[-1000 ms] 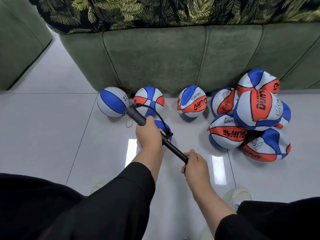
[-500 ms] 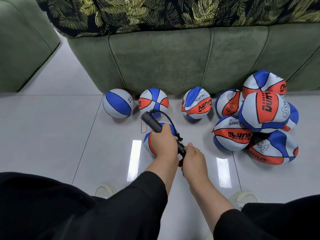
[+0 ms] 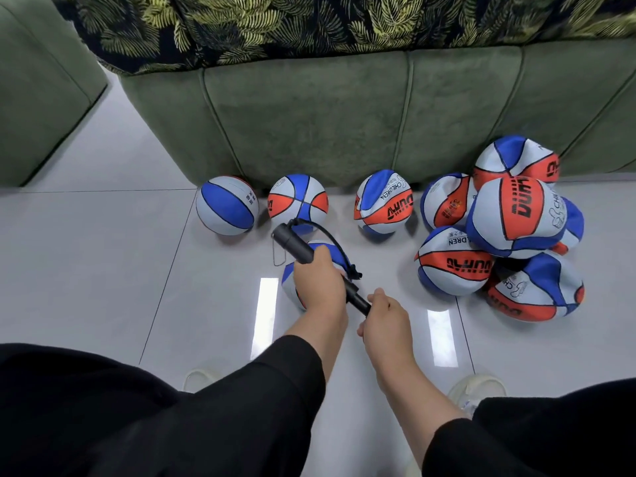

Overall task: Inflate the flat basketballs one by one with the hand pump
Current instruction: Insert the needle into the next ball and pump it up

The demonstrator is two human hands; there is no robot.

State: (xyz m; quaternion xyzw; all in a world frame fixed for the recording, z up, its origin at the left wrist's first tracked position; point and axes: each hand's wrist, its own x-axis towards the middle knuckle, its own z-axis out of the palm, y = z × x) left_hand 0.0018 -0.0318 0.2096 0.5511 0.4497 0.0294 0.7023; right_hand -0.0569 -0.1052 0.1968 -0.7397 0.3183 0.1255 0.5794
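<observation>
My left hand [image 3: 318, 283] is curled round the barrel of the black hand pump [image 3: 298, 248]; my right hand [image 3: 385, 318] is fisted on its handle at the lower end. The pump's long axis slants from lower right up to upper left, its hose [image 3: 330, 235] looping to the ball [image 3: 292, 287] beneath, mid-frame on the floor. Nearby basketballs [image 3: 454, 261] read "CHILDREN".
</observation>
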